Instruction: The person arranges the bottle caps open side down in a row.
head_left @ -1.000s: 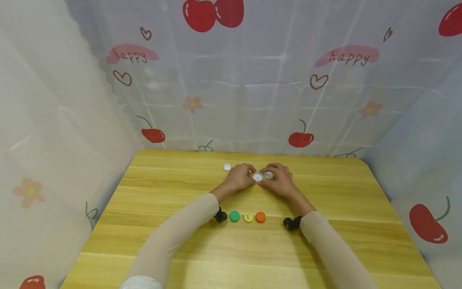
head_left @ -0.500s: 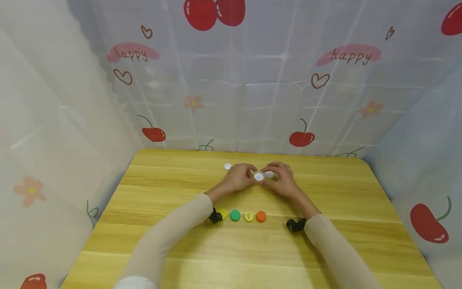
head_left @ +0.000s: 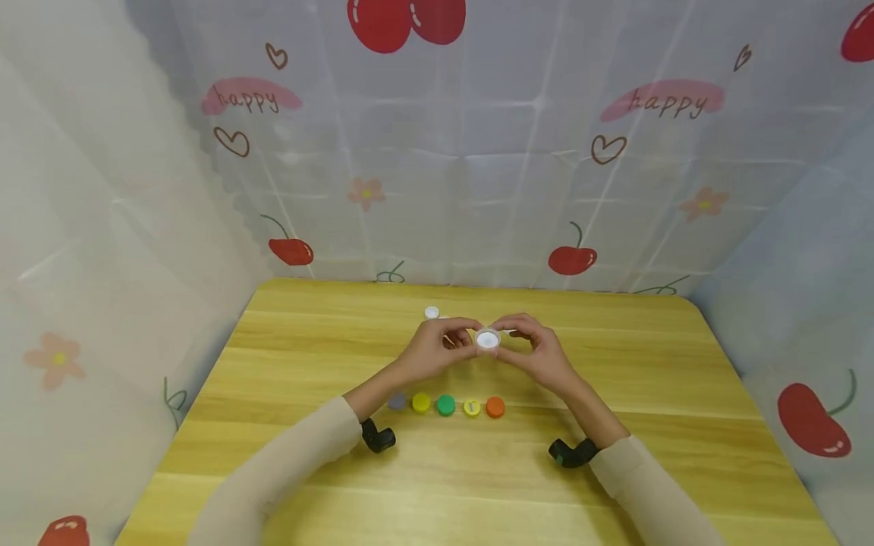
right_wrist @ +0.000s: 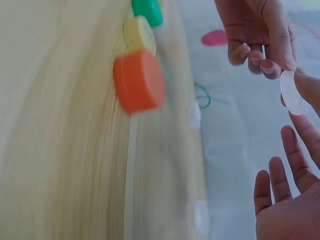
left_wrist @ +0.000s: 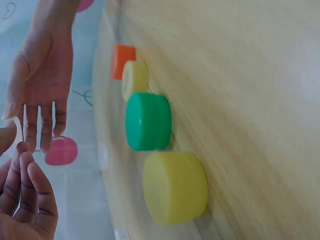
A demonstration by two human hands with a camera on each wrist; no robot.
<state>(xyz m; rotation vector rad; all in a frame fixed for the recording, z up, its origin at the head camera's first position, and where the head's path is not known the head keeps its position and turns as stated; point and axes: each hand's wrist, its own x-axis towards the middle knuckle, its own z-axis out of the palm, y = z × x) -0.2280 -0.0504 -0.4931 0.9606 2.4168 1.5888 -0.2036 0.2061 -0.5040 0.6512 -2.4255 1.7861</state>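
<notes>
Disc (head_left: 488,340), white with a paler rim, is held in the air over the far half of the table (head_left: 437,478), about midway between its left and right edges. The left hand (head_left: 432,350) pinches one side between thumb and forefinger; the right hand (head_left: 541,353) pinches the opposite side likewise, its remaining fingers straight and off the piece.

It looks thin edge-on, so a light hold on the rim serves best, I judge: both pinches level, thumbs off the face, pressure matched. Squeezing hard could make it spring free.

White pieces (head_left: 432,312) lie near the table's far edge, partly covered by the hands. Nearer the person, a row parallel to that edge runs rightward: grey-blue cap (head_left: 397,401), yellow cap (head_left: 421,403), green cap (head_left: 446,405), marked yellow cap (head_left: 472,408), orange cap (head_left: 495,407). Black wrist cameras (head_left: 378,437) jut out beside the row's ends; wrists held high should spare the caps a knock.
</notes>
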